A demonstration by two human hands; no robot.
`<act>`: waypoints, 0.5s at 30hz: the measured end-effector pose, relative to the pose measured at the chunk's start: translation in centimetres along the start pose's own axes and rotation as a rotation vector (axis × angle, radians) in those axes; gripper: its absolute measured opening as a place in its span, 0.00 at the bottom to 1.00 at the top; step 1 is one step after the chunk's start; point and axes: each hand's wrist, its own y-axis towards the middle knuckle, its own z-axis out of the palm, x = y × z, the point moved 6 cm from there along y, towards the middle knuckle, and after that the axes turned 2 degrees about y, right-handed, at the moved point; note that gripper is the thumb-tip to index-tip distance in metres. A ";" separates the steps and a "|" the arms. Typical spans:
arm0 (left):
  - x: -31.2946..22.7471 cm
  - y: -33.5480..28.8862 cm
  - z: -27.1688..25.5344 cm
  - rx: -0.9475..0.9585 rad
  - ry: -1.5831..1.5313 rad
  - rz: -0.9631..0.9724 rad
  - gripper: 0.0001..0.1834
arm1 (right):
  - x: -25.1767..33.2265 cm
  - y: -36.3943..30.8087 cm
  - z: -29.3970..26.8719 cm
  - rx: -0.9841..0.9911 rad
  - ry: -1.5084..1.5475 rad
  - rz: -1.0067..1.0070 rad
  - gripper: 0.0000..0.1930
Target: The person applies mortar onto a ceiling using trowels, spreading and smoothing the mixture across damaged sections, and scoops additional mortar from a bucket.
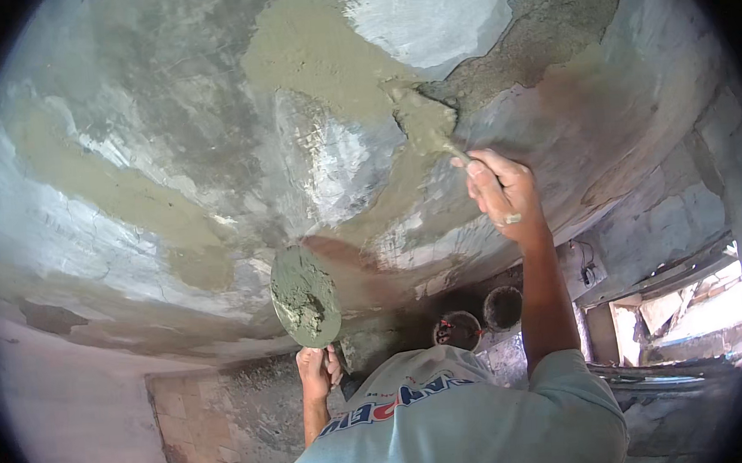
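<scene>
My right hand (506, 189) is raised and wrapped round the handle of a trowel (425, 123). The trowel's blade is coated in wet grey-green mortar and lies against the wall (205, 80), at the lower edge of a fresh mortar patch (311, 55). A dab of mortar sticks to my right wrist. Lower down, my left hand (314, 371) is closed under a round plasterer's hawk (293, 280), gripping it from below. A lump of wet mortar (306, 312) sits on the hawk's face, which is tilted toward me.
Another damp mortar band (119, 193) runs down the wall's left side. A bare rough strip (546, 26) shows at the upper right. Two round buckets, one with red bits (458, 330) and a dark one (504, 307), stand below. A window opening (687, 317) is at right.
</scene>
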 end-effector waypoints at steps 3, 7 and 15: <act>-0.4 0.2 0.7 0.001 0.003 0.004 0.22 | -0.1 0.7 1.3 0.072 -0.005 0.036 0.15; -0.2 0.2 0.7 -0.028 -0.021 -0.056 0.22 | -0.8 0.2 2.3 0.251 0.143 0.231 0.16; -0.1 0.1 0.6 -0.038 -0.018 -0.053 0.23 | -0.6 -0.8 1.9 0.169 0.216 0.185 0.19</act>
